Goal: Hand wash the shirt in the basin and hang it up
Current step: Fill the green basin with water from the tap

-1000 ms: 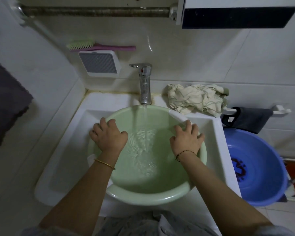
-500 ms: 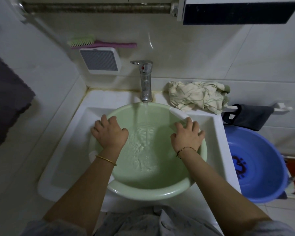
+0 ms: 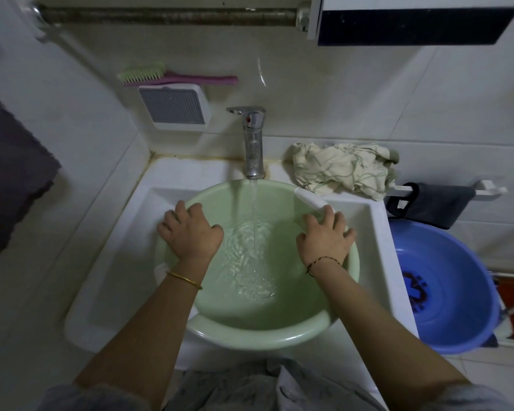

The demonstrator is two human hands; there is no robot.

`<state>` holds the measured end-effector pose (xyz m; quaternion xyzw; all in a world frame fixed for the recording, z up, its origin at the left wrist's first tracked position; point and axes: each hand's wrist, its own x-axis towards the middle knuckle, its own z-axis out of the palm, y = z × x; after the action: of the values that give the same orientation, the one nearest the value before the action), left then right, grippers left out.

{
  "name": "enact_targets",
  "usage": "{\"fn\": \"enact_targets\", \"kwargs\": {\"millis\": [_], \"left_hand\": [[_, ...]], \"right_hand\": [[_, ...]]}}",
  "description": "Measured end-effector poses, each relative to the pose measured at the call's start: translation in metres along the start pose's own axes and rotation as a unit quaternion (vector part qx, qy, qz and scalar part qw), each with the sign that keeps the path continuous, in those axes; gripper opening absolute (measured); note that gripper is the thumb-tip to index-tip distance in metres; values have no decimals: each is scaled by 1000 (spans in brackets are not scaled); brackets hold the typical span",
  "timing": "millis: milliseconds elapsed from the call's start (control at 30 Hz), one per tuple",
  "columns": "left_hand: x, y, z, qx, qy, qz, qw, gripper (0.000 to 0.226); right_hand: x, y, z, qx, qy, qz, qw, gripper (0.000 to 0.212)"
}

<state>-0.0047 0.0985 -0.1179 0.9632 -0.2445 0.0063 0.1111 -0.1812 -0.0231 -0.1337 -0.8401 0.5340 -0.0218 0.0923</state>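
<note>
A pale green basin (image 3: 258, 333) sits in the white sink (image 3: 122, 232). Water runs from the chrome tap (image 3: 252, 143) into it and ripples at the bottom. My left hand (image 3: 190, 229) grips the basin's left rim. My right hand (image 3: 327, 235) grips its right rim. A crumpled cream shirt with thin green lines (image 3: 341, 170) lies on the sink's back right ledge, apart from both hands. No cloth is in the basin.
A blue basin (image 3: 445, 286) stands on the floor at the right, under a dark cloth on a white rail (image 3: 433, 203). A brush (image 3: 172, 77) rests on a wall box. A metal bar (image 3: 166, 16) runs overhead. A dark towel (image 3: 9, 179) hangs on the left wall.
Both hands stay on the basin's rim. The view has shifted slightly and the water in the basin keeps rippling under the running tap.
</note>
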Motion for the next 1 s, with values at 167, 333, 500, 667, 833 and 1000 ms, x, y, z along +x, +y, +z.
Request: {"fn": "enact_targets", "kwargs": {"millis": [167,333,500,667,833,1000], "left_hand": [[0,0,0,3,-2,1,1000,62],[0,0,0,4,-5,-1,1000,64],[0,0,0,5,1,2,1000,63],[0,0,0,5,1,0,1000,64],[0,-1,1,2,7,5,1000,64],[0,-2,1,3,8,4,1000,68]], "right_hand": [[-1,0,0,1,4,1,1000,40],[-1,0,0,-1,5,2,1000,40],[0,0,0,5,8,1,1000,40],[0,1,0,6,9,4,1000,41],[0,0,0,6,6,3,1000,42],[0,1,0,8,8,2,1000,41]]}}
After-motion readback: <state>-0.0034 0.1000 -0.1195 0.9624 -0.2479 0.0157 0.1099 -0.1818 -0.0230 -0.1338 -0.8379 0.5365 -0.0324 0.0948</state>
